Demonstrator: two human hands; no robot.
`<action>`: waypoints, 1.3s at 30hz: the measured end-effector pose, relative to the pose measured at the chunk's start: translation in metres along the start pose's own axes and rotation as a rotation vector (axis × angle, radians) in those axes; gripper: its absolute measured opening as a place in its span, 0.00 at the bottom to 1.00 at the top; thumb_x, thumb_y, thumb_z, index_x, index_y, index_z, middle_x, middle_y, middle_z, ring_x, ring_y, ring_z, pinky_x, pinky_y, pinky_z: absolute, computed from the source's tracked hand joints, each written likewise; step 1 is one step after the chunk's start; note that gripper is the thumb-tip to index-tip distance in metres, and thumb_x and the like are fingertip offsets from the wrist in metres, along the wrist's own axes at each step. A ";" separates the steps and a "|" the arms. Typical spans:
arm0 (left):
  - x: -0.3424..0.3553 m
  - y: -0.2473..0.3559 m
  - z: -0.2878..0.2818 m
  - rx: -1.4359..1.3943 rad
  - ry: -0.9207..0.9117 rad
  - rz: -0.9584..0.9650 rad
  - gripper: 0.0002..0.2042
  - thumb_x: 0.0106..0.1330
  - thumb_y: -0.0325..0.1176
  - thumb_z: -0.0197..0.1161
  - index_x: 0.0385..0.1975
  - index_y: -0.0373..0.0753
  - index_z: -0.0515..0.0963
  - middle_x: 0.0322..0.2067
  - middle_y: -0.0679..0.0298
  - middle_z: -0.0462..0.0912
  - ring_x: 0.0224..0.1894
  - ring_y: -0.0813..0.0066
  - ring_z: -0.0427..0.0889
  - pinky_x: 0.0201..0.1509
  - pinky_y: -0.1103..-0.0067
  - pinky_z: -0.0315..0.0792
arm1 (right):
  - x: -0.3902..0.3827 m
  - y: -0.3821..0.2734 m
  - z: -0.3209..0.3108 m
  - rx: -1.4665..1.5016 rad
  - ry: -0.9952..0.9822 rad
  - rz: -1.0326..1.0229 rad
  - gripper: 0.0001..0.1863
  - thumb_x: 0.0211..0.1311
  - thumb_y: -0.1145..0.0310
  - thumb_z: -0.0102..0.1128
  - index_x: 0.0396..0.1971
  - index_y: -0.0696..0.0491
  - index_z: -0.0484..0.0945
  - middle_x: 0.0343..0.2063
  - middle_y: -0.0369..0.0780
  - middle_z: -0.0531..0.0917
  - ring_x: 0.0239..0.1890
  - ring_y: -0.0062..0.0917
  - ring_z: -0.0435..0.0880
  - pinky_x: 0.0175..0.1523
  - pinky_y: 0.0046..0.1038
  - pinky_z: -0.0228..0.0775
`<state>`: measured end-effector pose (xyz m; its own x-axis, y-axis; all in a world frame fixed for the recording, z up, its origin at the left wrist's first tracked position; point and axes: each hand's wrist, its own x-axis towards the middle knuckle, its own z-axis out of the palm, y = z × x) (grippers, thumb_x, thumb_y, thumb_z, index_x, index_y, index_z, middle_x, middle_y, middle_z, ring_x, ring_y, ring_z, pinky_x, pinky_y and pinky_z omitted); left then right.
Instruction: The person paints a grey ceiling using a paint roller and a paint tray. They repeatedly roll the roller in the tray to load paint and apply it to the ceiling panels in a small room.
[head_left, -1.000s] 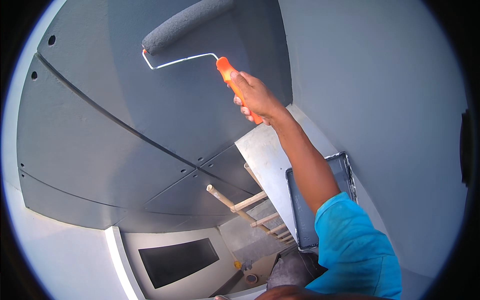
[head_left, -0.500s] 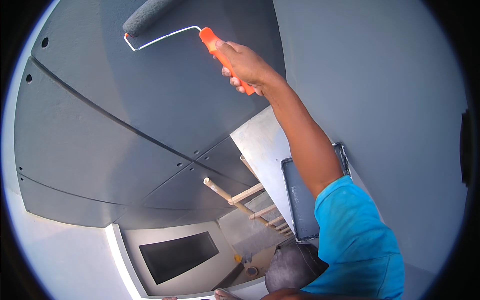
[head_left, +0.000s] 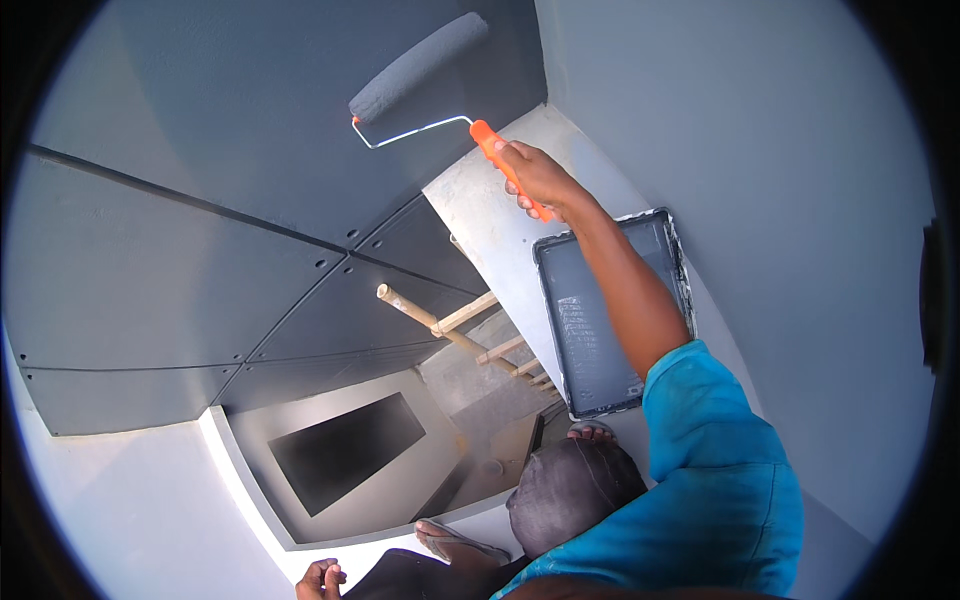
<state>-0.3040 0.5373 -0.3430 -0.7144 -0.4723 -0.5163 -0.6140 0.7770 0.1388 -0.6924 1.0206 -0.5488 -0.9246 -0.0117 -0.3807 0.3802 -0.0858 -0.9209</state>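
My right hand [head_left: 540,180] is closed round the orange handle of a paint roller [head_left: 425,65]. Its thin wire frame leads to a fuzzy sleeve coated in dark grey paint, up against the dark grey wall; I cannot tell whether it touches. Under my right forearm lies a black paint tray [head_left: 600,320], holding grey paint and smeared at the rim, on a pale ledge [head_left: 480,180]. My left hand [head_left: 322,578] shows at the lower edge beside my dark-clad leg, fingers curled, with nothing visible in them.
A bamboo ladder [head_left: 440,325] leans up against the ledge's left side, above a drop to a lower floor. Grooved dark wall panels [head_left: 120,270] fill the left. A smooth grey wall [head_left: 760,200] rises at the right. My sandalled foot [head_left: 460,540] stands on a white ledge.
My right hand and the roller have moved right and down in view, as the whole view has shifted. More of the tray shows, and my left hand has come further into view.
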 end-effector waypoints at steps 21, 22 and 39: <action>-0.005 0.001 0.000 0.049 0.014 -0.007 0.13 0.80 0.33 0.57 0.52 0.32 0.83 0.36 0.59 0.88 0.41 0.70 0.83 0.51 0.73 0.76 | 0.053 0.108 -0.022 -0.024 0.036 0.263 0.25 0.79 0.46 0.44 0.53 0.54 0.71 0.24 0.33 0.72 0.17 0.18 0.69 0.21 0.28 0.62; -0.004 -0.004 0.001 0.039 0.017 -0.005 0.13 0.80 0.33 0.57 0.52 0.32 0.83 0.36 0.59 0.88 0.41 0.70 0.83 0.51 0.72 0.76 | 0.050 0.102 -0.022 -0.022 0.037 0.244 0.24 0.79 0.46 0.44 0.53 0.54 0.72 0.24 0.33 0.72 0.17 0.17 0.68 0.21 0.28 0.62; 0.009 -0.015 0.010 -0.045 0.056 0.029 0.12 0.79 0.35 0.60 0.39 0.32 0.82 0.29 0.61 0.83 0.36 0.72 0.77 0.45 0.72 0.73 | -0.020 -0.071 -0.018 0.022 0.000 -0.105 0.27 0.79 0.40 0.42 0.52 0.52 0.71 0.24 0.31 0.70 0.16 0.13 0.65 0.19 0.23 0.61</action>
<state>-0.2979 0.5251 -0.3579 -0.7489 -0.4737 -0.4633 -0.6064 0.7719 0.1911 -0.7001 1.0451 -0.4773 -0.9594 -0.0011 -0.2820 0.2805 -0.1082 -0.9537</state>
